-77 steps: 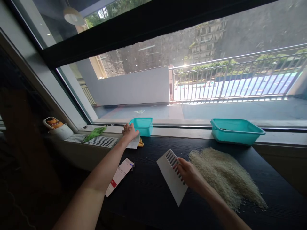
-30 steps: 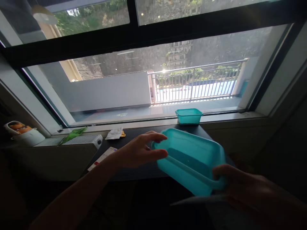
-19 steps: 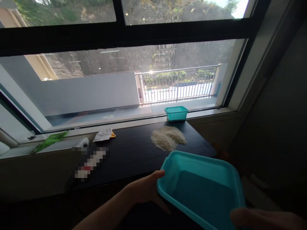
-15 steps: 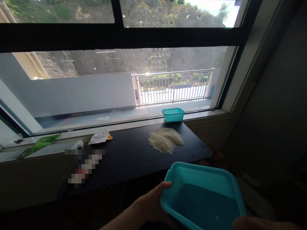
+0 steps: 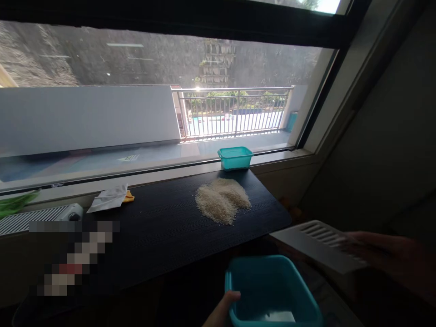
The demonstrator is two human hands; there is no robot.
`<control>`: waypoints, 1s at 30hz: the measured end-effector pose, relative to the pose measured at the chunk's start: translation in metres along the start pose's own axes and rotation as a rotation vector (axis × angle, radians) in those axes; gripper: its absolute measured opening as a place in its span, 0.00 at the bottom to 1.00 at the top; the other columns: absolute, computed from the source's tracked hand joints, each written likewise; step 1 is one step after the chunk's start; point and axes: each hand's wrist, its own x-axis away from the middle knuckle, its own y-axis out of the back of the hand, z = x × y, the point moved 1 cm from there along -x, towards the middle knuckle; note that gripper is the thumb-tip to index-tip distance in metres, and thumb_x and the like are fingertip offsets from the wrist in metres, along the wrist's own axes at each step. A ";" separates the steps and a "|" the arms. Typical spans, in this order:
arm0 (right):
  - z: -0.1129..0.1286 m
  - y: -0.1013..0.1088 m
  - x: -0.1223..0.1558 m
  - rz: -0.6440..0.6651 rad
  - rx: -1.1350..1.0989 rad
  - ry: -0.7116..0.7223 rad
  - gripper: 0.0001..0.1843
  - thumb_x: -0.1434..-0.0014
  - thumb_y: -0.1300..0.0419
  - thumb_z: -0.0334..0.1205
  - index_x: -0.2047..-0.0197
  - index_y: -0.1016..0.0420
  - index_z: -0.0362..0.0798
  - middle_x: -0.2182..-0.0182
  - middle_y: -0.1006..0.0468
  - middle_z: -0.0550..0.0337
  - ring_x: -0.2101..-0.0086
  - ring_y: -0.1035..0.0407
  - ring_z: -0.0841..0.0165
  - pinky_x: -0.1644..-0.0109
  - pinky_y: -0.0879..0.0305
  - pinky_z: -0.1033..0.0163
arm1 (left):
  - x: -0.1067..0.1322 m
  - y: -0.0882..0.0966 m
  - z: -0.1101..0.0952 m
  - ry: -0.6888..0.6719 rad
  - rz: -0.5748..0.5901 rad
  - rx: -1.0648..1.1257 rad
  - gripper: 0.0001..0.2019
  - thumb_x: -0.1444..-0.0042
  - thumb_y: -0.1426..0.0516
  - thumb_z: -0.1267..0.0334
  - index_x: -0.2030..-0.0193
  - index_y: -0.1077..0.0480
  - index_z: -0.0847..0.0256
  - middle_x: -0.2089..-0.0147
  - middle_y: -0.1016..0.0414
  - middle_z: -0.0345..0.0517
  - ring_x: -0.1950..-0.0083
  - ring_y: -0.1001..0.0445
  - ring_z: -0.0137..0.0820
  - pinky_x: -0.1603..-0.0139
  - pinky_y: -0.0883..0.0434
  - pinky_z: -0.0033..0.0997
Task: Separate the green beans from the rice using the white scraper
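My left hand (image 5: pixel 223 309) grips the left rim of a teal plastic tub (image 5: pixel 272 293), held low in front of the black table (image 5: pixel 163 227). Only the thumb and part of the hand show at the bottom edge. My right hand (image 5: pixel 384 256) is closed on a white slotted scraper board (image 5: pixel 318 243), held flat to the right of the table, above the tub. A heap of white rice (image 5: pixel 221 200) lies on the far right part of the table. A second, smaller teal tub (image 5: pixel 235 157) stands on the windowsill behind the rice.
A folded white paper with something orange under it (image 5: pixel 111 198) lies at the table's back left. A blurred-out flat item (image 5: pixel 73 259) lies at the front left. A white grille (image 5: pixel 27 220) and green leaves (image 5: pixel 13 203) lie at far left. A wall stands to the right.
My left hand took the teal tub from the sill and carried it down below the table's front edge. My right hand let go of the tub and now holds the scraper out to the right.
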 end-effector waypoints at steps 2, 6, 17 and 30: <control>0.012 -0.014 -0.053 0.110 0.071 -0.031 0.13 0.53 0.38 0.53 0.67 0.18 0.58 0.66 0.18 0.57 0.66 0.24 0.54 0.64 0.28 0.55 | -0.010 -0.001 -0.005 0.021 -0.054 0.030 0.42 0.63 0.38 0.42 0.44 0.39 0.68 0.47 0.30 0.59 0.42 0.35 0.52 0.39 0.45 0.54; 0.013 -0.055 -0.129 0.046 0.218 0.069 0.16 0.46 0.46 0.50 0.61 0.20 0.55 0.59 0.19 0.58 0.59 0.26 0.54 0.55 0.31 0.53 | -0.022 0.000 -0.020 0.058 -0.124 0.040 0.44 0.63 0.36 0.45 0.42 0.41 0.70 0.45 0.33 0.62 0.42 0.35 0.53 0.39 0.44 0.56; -0.006 -0.099 -0.175 0.215 0.460 0.373 0.16 0.39 0.51 0.40 0.56 0.23 0.52 0.58 0.21 0.58 0.56 0.29 0.61 0.52 0.35 0.57 | -0.029 -0.001 -0.044 0.107 -0.162 0.077 0.44 0.62 0.35 0.45 0.42 0.41 0.70 0.45 0.34 0.62 0.43 0.34 0.52 0.40 0.42 0.53; -0.010 -0.090 -0.134 0.224 0.454 0.560 0.16 0.37 0.52 0.37 0.55 0.24 0.49 0.58 0.21 0.55 0.58 0.27 0.63 0.55 0.29 0.58 | -0.036 0.006 -0.026 0.096 -0.224 0.148 0.43 0.55 0.37 0.50 0.37 0.49 0.70 0.41 0.36 0.65 0.42 0.34 0.53 0.41 0.42 0.53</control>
